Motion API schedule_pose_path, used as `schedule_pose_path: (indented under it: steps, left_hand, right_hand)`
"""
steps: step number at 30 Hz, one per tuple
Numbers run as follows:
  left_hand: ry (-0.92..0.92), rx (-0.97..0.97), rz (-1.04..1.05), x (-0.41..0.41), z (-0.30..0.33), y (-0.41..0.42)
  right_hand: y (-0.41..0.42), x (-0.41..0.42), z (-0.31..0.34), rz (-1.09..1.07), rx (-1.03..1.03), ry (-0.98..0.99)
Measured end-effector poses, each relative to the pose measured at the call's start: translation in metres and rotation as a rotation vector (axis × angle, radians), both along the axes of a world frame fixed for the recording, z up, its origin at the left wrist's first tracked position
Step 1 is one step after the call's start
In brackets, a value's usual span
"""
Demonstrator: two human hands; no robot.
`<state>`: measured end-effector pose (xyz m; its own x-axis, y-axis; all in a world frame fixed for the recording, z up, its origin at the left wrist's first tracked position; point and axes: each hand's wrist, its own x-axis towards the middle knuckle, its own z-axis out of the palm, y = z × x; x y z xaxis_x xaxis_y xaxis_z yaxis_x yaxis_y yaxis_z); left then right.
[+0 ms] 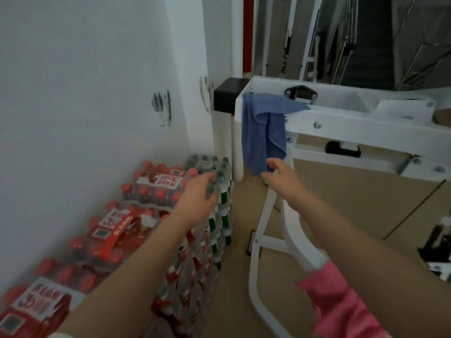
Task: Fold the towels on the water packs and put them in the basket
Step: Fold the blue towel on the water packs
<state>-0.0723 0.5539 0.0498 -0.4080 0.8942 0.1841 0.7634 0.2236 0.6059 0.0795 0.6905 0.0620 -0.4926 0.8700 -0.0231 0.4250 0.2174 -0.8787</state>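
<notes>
Towel: draped unfolded on frame
Right hand: pinching towel's bottom edge
Left hand: open, empty, over packs
Left: folding, basket

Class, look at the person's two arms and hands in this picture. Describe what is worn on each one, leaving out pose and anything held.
Both hands are bare: no gloves, rings or watch show on the left hand or the right hand. The forearms are uncovered. A pink sleeve is pushed up near the right elbow. At the bottom edge, a sliver of pale fabric shows by the left arm; too little shows to tell what it is.
</notes>
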Motion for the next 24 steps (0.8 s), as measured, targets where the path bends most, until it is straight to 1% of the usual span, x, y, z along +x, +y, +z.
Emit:
schedule_pose_path:
  steps: [3,6,8,10,12,14,16,18,20,22,24]
  left_hand:
    - [0.012,0.054,-0.007,-0.018,0.016,0.042]
    - [0.004,0.088,-0.032,-0.039,0.029,0.083]
    - [0.021,0.126,-0.049,-0.055,0.035,0.115]
    - [0.042,0.162,-0.058,-0.068,0.042,0.149]
    - [0.055,0.205,-0.092,-0.077,0.051,0.184]
    - [0.045,0.248,-0.140,-0.084,0.062,0.216]
    - [0.062,0.251,-0.190,-0.092,0.071,0.245]
    - [0.178,0.234,-0.257,-0.103,0.074,0.272]
    - [0.361,0.180,-0.349,-0.113,0.075,0.292]
    - [0.519,0.128,-0.427,-0.120,0.072,0.307]
    - [0.607,0.079,-0.473,-0.126,0.066,0.316]
  right_hand:
    - [0.045,-0.022,0.019,-0.021,0.091,-0.004]
    - [0.081,-0.035,0.033,-0.104,0.291,0.021]
    - [0.107,-0.041,0.041,-0.142,0.390,0.044]
    - [0.136,-0.044,0.047,-0.147,0.515,0.005]
    - [0.166,-0.048,0.054,-0.128,0.722,-0.113]
    - [0.190,-0.053,0.060,-0.066,0.920,-0.318]
    - [0.209,-0.062,0.062,0.027,0.990,-0.505]
    - [0.226,-0.072,0.058,0.118,1.002,-0.655]
    - [0.241,-0.079,0.051,0.193,0.975,-0.725]
    - [0.253,-0.085,0.044,0.222,0.918,-0.643]
    - [0.259,-0.090,0.038,0.197,0.974,-0.565]
